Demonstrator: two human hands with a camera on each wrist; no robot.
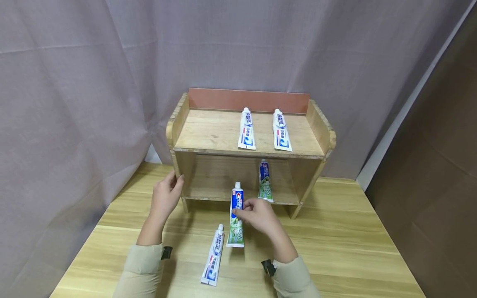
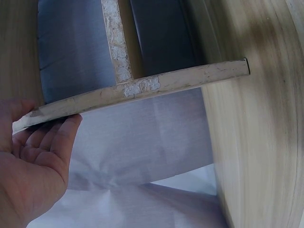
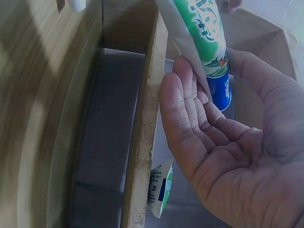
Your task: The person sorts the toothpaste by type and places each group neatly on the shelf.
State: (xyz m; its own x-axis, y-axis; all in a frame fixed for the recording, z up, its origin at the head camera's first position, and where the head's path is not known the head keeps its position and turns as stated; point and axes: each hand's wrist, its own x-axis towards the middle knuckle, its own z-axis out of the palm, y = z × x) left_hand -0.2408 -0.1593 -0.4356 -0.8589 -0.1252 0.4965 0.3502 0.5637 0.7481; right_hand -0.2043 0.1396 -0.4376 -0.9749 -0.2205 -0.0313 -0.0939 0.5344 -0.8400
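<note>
My right hand point(image 1: 261, 216) pinches a blue-and-green toothpaste tube point(image 1: 235, 229) in front of the lower board of a small wooden shelf point(image 1: 208, 134). The tube's cap points toward the shelf. In the right wrist view, thumb and fingers lie on either side of this toothpaste tube point(image 3: 202, 35). My left hand point(image 1: 166, 198) grips the shelf's left side panel. The left wrist view shows its thumb and fingers on opposite faces of that panel point(image 2: 161, 80). Another blue-and-green toothpaste tube point(image 1: 265, 182) lies on the lower board, to the right of the held one.
Two white-and-blue toothpaste tubes point(image 1: 246, 130) lie side by side on the upper board. A further white-and-blue tube point(image 1: 214, 256) lies on the wooden table point(image 1: 346, 248), between my forearms. Grey curtain point(image 1: 238, 45) hangs behind the shelf, and a brown surface point(image 1: 428, 157) stands at the right.
</note>
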